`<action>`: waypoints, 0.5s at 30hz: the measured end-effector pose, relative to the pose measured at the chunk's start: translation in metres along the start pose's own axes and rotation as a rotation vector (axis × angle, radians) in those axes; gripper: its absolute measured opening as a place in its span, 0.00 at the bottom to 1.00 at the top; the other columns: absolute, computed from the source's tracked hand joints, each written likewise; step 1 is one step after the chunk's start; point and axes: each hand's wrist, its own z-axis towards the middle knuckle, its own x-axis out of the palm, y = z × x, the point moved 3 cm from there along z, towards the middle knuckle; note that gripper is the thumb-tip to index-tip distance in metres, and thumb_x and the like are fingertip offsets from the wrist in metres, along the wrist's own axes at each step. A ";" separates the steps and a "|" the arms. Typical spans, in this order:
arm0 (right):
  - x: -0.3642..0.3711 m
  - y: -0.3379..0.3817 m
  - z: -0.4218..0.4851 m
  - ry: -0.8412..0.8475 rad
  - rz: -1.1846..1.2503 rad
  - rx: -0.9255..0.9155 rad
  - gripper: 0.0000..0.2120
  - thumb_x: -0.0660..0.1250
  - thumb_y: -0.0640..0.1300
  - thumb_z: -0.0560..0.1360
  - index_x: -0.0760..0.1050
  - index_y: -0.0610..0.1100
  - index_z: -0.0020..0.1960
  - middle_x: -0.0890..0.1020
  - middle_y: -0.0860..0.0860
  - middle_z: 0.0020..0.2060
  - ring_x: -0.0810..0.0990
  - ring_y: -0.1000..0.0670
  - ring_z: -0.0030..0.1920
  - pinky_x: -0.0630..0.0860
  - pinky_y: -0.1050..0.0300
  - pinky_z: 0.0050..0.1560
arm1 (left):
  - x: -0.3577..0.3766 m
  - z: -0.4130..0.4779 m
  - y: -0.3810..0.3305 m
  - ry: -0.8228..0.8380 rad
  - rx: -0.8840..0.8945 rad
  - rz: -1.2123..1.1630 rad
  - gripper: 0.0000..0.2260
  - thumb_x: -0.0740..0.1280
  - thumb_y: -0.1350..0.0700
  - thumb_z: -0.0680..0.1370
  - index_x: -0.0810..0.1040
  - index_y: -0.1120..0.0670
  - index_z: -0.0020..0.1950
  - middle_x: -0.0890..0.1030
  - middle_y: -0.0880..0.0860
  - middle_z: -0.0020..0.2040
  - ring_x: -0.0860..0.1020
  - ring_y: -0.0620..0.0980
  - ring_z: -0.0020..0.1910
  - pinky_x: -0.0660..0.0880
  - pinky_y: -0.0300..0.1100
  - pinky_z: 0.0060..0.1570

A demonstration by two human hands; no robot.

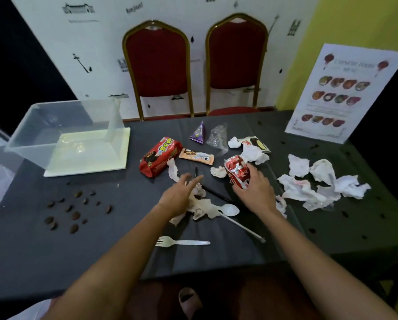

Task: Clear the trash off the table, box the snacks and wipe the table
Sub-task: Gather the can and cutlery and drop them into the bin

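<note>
One fork (pixel 181 242), one spoon (pixel 230 210) — left hand (pixel 179 195) spread above tissue (pixel 202 209), right hand (pixel 255 188) gripping one crushed can (pixel 236 172).

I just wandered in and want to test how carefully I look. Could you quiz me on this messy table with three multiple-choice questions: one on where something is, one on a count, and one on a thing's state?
1. Where does the clear box stand?
A. On a chair.
B. At the left of the table, on a white board.
C. Beside the fork.

2. How many red chairs stand behind the table?
A. One.
B. Two.
C. Four.

3. What state is the red can in?
A. Upright, undented.
B. Inside the box.
C. Crushed, under the right hand.

Answers:
1 B: the box sits on the board at the table's left side.
2 B: two red backs show side by side.
3 C: its sides are buckled and the right hand's fingers curl over it.
</note>
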 end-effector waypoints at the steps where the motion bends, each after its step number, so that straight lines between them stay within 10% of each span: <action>1: 0.000 -0.001 0.000 -0.001 0.000 -0.003 0.38 0.69 0.56 0.71 0.56 0.50 0.75 0.71 0.45 0.67 0.71 0.43 0.64 0.69 0.45 0.63 | 0.001 0.006 0.000 0.039 -0.016 0.041 0.40 0.63 0.68 0.73 0.49 0.43 0.77 0.53 0.54 0.76 0.72 0.58 0.63 0.77 0.50 0.51; 15: -0.009 -0.009 0.002 0.013 -0.005 -0.012 0.37 0.68 0.57 0.71 0.56 0.51 0.75 0.72 0.45 0.65 0.71 0.43 0.64 0.70 0.46 0.62 | 0.007 0.001 0.001 -0.161 -0.041 0.010 0.16 0.63 0.59 0.77 0.70 0.52 0.65 0.74 0.55 0.60 0.74 0.56 0.56 0.73 0.47 0.49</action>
